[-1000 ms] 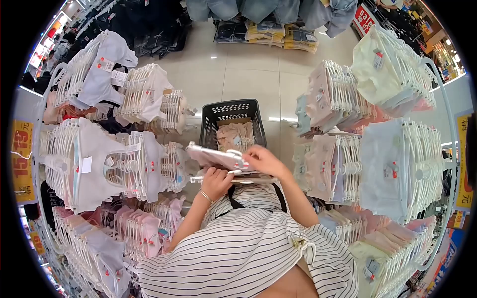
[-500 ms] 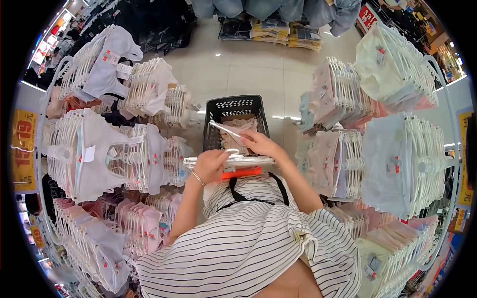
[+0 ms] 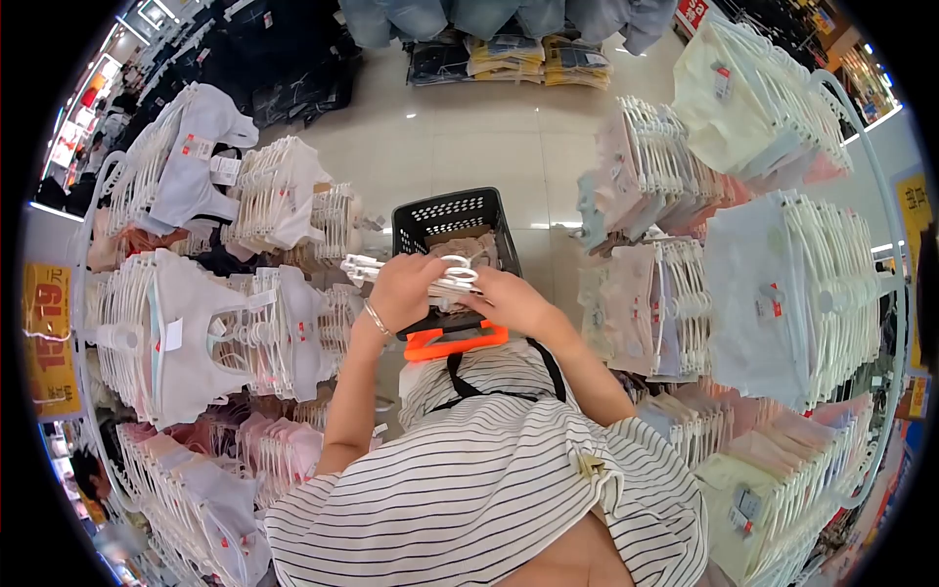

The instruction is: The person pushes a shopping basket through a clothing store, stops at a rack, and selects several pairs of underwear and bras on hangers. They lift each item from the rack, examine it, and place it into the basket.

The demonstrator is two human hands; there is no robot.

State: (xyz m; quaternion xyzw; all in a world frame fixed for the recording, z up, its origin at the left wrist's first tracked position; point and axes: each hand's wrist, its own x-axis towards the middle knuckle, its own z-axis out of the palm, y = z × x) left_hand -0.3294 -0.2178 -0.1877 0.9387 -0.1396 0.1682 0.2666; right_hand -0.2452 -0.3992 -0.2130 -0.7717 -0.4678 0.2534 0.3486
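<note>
A bundle of white plastic hangers (image 3: 452, 282) lies across the near part of a black basket (image 3: 448, 211). My left hand (image 3: 403, 290) is closed around the bundle's left part, a bracelet on its wrist. Against the right end of the bundle, my right hand (image 3: 507, 299) presses with its fingers bent round the hangers. Beige and pink folded garments (image 3: 468, 250) lie inside the basket. Below my hands shows the basket's orange handle (image 3: 455, 342), close to my striped clothing.
Racks of hanging garments stand on the left (image 3: 191, 333) and on the right (image 3: 758, 303). Ahead, beyond the tiled floor (image 3: 445, 122), are packaged stacks (image 3: 504, 61) under hanging denim. Yellow price signs (image 3: 51, 338) show at the left edge.
My right hand has moved down and left from the single hanger over the basket to the bundle. The bundle has risen slightly and shifted left, and more of the orange handle shows.
</note>
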